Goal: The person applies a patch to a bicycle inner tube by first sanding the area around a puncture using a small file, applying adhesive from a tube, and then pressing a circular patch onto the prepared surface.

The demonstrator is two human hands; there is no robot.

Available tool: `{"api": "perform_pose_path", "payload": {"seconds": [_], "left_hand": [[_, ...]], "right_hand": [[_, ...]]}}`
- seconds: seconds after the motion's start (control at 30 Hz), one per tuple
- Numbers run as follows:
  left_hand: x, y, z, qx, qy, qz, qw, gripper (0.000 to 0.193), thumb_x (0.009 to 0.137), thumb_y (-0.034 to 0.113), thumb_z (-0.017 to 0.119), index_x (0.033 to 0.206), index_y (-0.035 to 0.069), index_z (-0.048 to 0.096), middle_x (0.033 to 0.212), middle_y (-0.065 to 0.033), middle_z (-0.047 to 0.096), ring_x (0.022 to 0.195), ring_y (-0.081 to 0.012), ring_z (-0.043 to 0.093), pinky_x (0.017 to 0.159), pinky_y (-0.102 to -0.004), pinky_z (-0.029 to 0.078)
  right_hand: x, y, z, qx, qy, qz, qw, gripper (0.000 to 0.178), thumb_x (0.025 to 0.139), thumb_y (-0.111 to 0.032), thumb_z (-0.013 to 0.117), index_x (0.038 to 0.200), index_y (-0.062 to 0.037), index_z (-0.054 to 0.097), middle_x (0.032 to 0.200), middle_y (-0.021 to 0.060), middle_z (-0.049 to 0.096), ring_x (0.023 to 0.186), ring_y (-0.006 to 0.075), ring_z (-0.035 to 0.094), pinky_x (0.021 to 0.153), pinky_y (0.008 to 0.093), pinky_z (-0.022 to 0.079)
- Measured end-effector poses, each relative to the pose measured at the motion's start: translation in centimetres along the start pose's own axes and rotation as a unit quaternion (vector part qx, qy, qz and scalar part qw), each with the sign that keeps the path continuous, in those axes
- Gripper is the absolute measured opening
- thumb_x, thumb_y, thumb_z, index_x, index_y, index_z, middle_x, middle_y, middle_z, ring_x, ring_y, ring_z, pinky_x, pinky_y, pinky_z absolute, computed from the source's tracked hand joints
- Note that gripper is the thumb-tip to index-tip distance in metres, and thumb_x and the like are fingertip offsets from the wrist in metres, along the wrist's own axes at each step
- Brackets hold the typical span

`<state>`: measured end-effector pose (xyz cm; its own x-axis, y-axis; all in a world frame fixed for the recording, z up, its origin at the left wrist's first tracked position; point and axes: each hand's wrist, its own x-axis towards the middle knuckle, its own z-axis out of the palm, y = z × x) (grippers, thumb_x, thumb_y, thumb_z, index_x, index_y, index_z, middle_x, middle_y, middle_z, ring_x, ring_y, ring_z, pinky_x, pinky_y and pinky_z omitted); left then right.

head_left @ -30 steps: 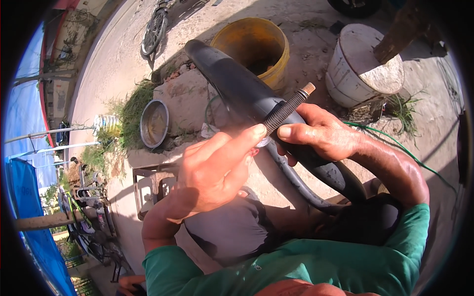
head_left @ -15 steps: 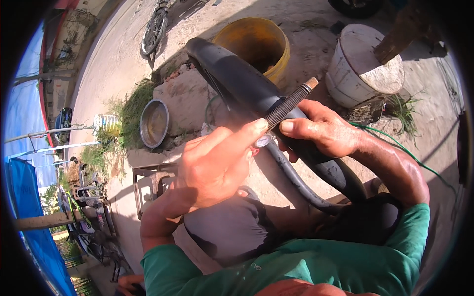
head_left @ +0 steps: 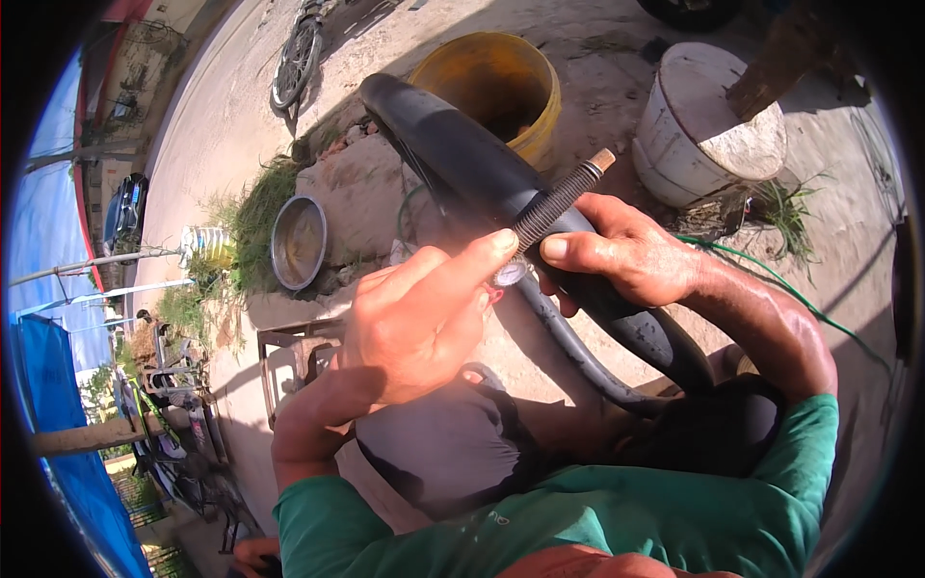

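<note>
A long inflated black inner tube (head_left: 453,135) slants from the far middle down toward my lap. My right hand (head_left: 626,250) is closed round it, thumb on top and fingers underneath. Across the tube lies a dark ridged rod (head_left: 556,206) with a brown, wood-like tip. My left hand (head_left: 424,318) is closed on the rod's near end, with the thumb pressed along it. Just below that thumb shows a small round whitish disc (head_left: 511,274) with a red part beside it; what it belongs to is hidden by the hand.
A yellow bucket (head_left: 552,125) stands beyond the tube, and a white bucket (head_left: 660,144) holding a post is at the far right. A metal basin (head_left: 323,231) sits by grass on the left. A green hose (head_left: 800,299) runs along the right.
Both hands keep their grip on the rod and the tube. The rod has shifted very slightly left; the surroundings also shift a little with the head.
</note>
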<state>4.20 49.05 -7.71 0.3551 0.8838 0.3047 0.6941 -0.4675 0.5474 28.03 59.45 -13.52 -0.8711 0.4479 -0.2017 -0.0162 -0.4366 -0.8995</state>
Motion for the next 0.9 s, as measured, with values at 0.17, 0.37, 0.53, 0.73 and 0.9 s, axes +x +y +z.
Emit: {"api": "perform_pose_path", "payload": {"seconds": [0.17,0.37,0.53,0.73,0.9], "left_hand": [[-1.9,-0.1,-0.7,0.010,0.014,0.016,1.000,0.050,0.081,-0.010,0.075,0.129,0.000,0.069,0.077,-0.0118,0.066,0.058,-0.0253,0.064,0.055,-0.0377,0.053],[0.0,-0.5,0.7,-0.032,0.023,0.001,0.999,0.054,0.080,-0.012,0.070,0.132,0.003,0.069,0.076,-0.0118,0.062,0.060,-0.0255,0.064,0.055,-0.0374,0.052],[-0.3,-0.3,-0.1,0.013,0.020,0.026,0.999,0.053,0.079,-0.011,0.071,0.131,-0.001,0.068,0.080,-0.0128,0.067,0.062,-0.0255,0.065,0.057,-0.0370,0.053],[-2.3,-0.7,0.2,-0.012,0.017,0.025,0.999,0.055,0.080,-0.011,0.072,0.133,0.000,0.067,0.084,-0.0134,0.070,0.064,-0.0261,0.068,0.058,-0.0363,0.055],[-0.7,-0.3,-0.3,0.006,-0.027,-0.006,1.000,0.057,0.081,-0.013,0.068,0.136,0.001,0.064,0.099,-0.0173,0.073,0.077,-0.0245,0.071,0.070,-0.0328,0.056]], "right_hand": [[0.0,0.3,-0.7,0.004,0.012,-0.015,1.000,0.043,0.103,-0.028,0.064,0.134,-0.0008,0.051,0.103,0.0107,0.066,0.093,0.0167,0.066,0.078,0.0352,0.059],[0.3,0.7,-0.7,-0.006,0.004,-0.001,1.000,0.045,0.103,-0.029,0.065,0.134,-0.0005,0.052,0.104,0.0109,0.066,0.094,0.0166,0.066,0.078,0.0355,0.059],[0.2,0.4,-0.4,0.008,0.006,-0.010,1.000,0.046,0.103,-0.030,0.067,0.135,-0.0001,0.052,0.106,0.0104,0.065,0.093,0.0170,0.066,0.079,0.0359,0.059],[-0.2,0.2,-0.4,-0.008,0.007,-0.010,1.000,0.051,0.101,-0.035,0.065,0.133,0.0033,0.056,0.108,0.0067,0.066,0.097,0.0126,0.059,0.087,0.0308,0.050],[0.1,0.0,0.3,-0.043,-0.001,0.000,0.999,0.048,0.102,-0.035,0.064,0.133,0.0013,0.057,0.107,0.0052,0.066,0.096,0.0119,0.059,0.085,0.0301,0.050]]}}
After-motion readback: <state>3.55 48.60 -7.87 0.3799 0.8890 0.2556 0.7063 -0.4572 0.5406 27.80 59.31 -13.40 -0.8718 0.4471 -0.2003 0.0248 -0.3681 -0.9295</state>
